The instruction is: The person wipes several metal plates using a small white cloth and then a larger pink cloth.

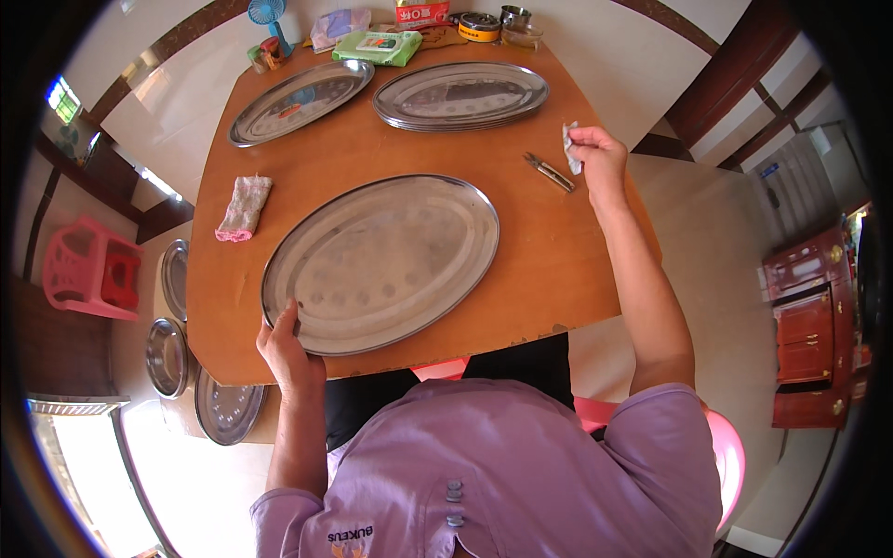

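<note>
An oval stainless-steel platter [391, 258] lies before me near the table's front edge. My left hand [289, 349] grips its lower left rim, thumb on top. Out at the table's right side, my right hand [600, 157] pinches a small crumpled white wipe or tissue [572, 148] between thumb and fingers. Just left of that hand lies a pair of metal thread snips [549, 172]. A folded cloth with a pink edge [244, 208] rests left of the platter. Farther back are a stack of oval steel platters [460, 94] and, to its left, another oval platter [301, 103] with a red sticker.
At the wooden table's [558, 258] far end stand a green wipes packet [378, 47], a blue fan [268, 14], jars, a yellow-black round tin [479, 28] and bowls. Lower left of the table are a steel basin [167, 358] and more platters [230, 406]; a pink chair [78, 268] stands beyond.
</note>
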Demonstrator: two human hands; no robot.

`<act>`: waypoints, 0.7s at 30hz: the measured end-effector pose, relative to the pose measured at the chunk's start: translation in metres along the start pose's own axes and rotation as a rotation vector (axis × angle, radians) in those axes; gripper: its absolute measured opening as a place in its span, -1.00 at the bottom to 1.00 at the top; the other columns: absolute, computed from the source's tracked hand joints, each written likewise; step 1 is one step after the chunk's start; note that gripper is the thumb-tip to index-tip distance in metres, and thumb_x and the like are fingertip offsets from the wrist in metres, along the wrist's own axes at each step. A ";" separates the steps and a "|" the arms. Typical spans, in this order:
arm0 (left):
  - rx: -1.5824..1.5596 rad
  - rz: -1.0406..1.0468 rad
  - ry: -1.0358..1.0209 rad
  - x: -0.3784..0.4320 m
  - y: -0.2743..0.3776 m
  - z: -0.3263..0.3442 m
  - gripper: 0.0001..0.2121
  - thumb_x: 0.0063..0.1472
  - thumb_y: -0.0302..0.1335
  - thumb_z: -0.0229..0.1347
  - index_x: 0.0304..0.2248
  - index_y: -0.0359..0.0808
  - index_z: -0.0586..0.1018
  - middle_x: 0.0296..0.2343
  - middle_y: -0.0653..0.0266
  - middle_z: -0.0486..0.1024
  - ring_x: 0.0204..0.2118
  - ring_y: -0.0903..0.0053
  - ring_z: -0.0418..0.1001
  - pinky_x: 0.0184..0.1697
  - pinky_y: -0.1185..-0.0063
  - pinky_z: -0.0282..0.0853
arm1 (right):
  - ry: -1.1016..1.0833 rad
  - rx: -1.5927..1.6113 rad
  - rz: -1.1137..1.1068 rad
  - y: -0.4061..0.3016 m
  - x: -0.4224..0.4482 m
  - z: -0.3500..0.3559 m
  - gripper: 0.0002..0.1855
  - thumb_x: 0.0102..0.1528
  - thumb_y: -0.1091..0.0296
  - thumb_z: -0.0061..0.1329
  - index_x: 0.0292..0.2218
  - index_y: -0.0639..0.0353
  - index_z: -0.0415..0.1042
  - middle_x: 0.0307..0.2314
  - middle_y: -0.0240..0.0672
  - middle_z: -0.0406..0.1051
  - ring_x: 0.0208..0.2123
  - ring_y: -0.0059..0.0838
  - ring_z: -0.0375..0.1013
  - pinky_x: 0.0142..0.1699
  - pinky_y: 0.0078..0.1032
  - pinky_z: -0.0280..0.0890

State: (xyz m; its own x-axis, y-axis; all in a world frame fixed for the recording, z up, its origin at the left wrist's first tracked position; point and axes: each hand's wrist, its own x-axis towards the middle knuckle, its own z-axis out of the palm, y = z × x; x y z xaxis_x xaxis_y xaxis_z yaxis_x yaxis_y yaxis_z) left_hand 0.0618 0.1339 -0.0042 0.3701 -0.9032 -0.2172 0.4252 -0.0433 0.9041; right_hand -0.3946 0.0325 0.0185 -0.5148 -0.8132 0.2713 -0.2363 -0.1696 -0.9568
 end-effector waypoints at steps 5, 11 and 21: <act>0.049 -0.027 0.010 0.005 -0.003 -0.003 -0.78 0.17 -0.61 0.05 -0.16 -0.39 0.48 -0.32 0.28 0.50 -0.26 0.56 0.46 -0.16 0.56 0.38 | 0.090 0.002 -0.043 0.041 0.051 -0.013 -0.83 -0.05 0.76 -0.01 -0.37 0.38 0.53 -0.45 -0.28 0.51 -0.40 -0.57 0.47 -0.29 -0.61 0.38; 0.048 -0.044 0.025 0.002 0.000 0.004 -0.78 0.16 -0.62 0.07 -0.17 -0.41 0.48 -0.32 0.26 0.51 -0.28 0.55 0.47 -0.16 0.58 0.38 | 0.156 -0.048 0.001 0.059 0.067 -0.011 -0.84 -0.04 0.69 0.03 -0.34 0.37 0.54 -0.45 -0.28 0.51 -0.40 -0.52 0.47 -0.29 -0.57 0.37; -0.033 -0.115 -0.002 0.003 0.001 0.003 -0.92 0.13 -0.58 0.14 -0.35 -0.37 0.52 -0.48 0.36 0.46 -0.41 0.63 0.40 -0.34 0.62 0.32 | -0.077 -0.367 -0.228 0.035 0.019 0.035 -0.87 0.06 0.53 0.03 -0.31 0.23 0.55 -0.45 -0.36 0.54 -0.40 -0.58 0.47 -0.26 -0.60 0.35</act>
State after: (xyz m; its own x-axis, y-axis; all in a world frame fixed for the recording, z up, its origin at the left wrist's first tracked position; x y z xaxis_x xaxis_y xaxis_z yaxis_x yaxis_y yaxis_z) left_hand 0.0609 0.1302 -0.0027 0.3156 -0.8941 -0.3178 0.4915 -0.1325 0.8607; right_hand -0.3835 -0.0083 -0.0134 -0.3560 -0.8196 0.4489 -0.6207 -0.1517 -0.7692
